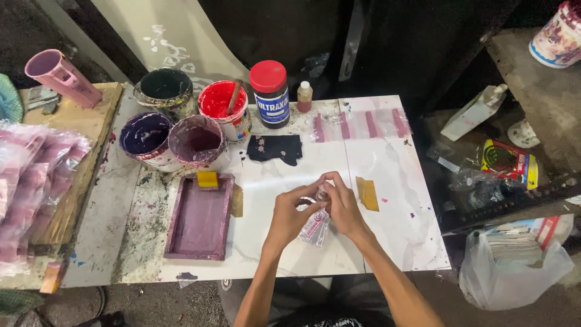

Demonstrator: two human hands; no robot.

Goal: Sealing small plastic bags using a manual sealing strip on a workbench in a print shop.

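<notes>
both hands meet over the middle of the white desk [387, 181], and the thing they share is a small clear plastic packet [315, 229] with red print. the left hand [289, 213] and the right hand [342, 209] each pinch the packet's top edge, fingertips nearly touching one another, so each grip is closed on the packet. the packet hangs just below the two grips, toward the person's body, its long axis running from the fingertips down and slightly to the left, with its lower end resting on or just above the desk; which one i cannot tell. it lies between the two wrists, a little nearer the left hand's palm than the right's.

beyond the grips, away from the person, sit a dark ink patch [275, 149], a black jar with a red lid [270, 94] and a small brown bottle [304, 97]. to the left of the left grip lies a purple-stained screen frame [201, 217] with a yellow squeegee [207, 179] at its far end, and past it a cluster of ink tubs [181, 118]. just right of the right grip lies a yellow card scrap [367, 194].
</notes>
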